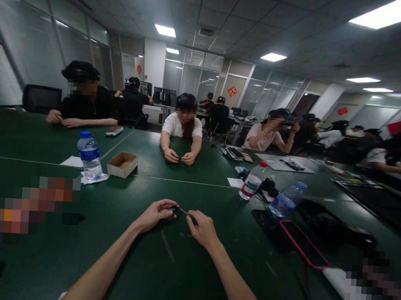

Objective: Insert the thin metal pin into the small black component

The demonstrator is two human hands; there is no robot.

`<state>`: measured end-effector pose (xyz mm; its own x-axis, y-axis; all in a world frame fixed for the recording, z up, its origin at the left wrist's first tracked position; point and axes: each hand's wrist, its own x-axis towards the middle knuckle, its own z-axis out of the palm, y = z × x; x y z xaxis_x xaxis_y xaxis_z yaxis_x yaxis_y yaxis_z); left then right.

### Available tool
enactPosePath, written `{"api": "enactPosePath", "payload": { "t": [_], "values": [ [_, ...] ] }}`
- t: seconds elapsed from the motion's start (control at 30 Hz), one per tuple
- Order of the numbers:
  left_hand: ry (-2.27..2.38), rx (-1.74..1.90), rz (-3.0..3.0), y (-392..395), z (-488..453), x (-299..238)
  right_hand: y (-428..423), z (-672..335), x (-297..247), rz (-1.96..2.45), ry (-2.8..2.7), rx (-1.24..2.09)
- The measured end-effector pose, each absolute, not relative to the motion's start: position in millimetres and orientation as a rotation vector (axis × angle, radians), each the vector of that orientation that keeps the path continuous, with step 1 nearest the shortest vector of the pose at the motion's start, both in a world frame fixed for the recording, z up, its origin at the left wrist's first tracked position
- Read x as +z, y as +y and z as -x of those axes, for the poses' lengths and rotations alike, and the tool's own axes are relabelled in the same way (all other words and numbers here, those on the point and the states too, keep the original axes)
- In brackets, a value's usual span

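Both my forearms reach out over a dark green table point(179, 266). My left hand point(156, 214) is closed in a pinch on a small black part point(174, 209). My right hand point(202, 229) is closed round a thin dark tool point(188, 216) whose fine tip points left at the part. The two hands are close together, a few centimetres apart, just above the table top.
A water bottle point(89, 156) and an open cardboard box point(122, 164) stand at the left. Two more bottles point(253, 180) point(287, 199), a phone with a pink case point(300, 244) and black cables lie at the right. Several people sit across the table.
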<state>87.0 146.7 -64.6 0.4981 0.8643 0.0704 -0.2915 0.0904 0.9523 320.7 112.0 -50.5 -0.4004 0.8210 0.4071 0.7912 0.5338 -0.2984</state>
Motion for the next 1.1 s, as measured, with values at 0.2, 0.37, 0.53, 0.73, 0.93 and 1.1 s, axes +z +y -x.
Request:
{"api": "enactPosePath", "payload": {
  "t": [0.2, 0.37, 0.53, 0.73, 0.93, 1.1],
  "values": [
    [0.622, 0.946, -1.172, 146.9, -85.8, -63.8, 113.5, -317.8, -51.8, 1.300, -2.288, 0.087],
    [0.614, 0.963, -1.181, 153.0, -85.9, -65.3, 125.0, -316.1, -63.8, 1.244, -2.247, 0.102],
    [0.639, 0.948, -1.223, 150.5, -87.6, -64.3, 120.5, -318.7, -60.8, 1.248, -2.297, 0.067],
    [0.689, 0.944, -1.250, 150.9, -85.3, -69.0, 116.0, -320.0, -56.4, 1.270, -2.369, -0.003],
    [0.787, 0.940, -1.335, 153.1, -82.3, -66.2, 122.1, -317.9, -64.0, 1.172, -2.325, -0.022],
    [0.840, 0.869, -1.486, 151.0, -83.9, -61.2, 119.8, -319.2, -62.7, 1.165, -2.289, -0.028]
  ]
}}
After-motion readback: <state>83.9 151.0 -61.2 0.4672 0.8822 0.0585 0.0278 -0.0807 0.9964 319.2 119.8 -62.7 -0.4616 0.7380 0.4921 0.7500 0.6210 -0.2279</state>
